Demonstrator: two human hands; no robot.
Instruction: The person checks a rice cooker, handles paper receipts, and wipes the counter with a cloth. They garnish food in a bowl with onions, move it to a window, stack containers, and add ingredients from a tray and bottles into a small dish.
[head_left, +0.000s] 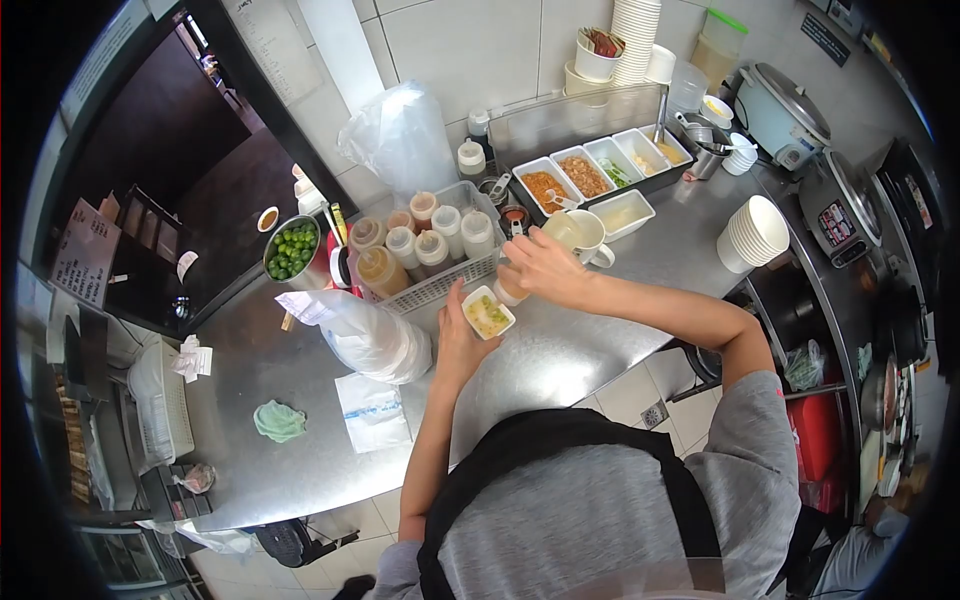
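While the left hand [462, 338] cups a small white dish [488, 316] of pale food with green bits, fingers closed around its side, the right hand [540, 268] is clamped on a squeeze bottle [509, 291], tipped just above the dish. Both are held over the middle of the steel counter [600, 340]. Just beyond stands a wire basket [450, 284] of sauce bottles, with a white mug [588, 238] beside it. A green cloth [279, 421] lies near the counter's front edge.
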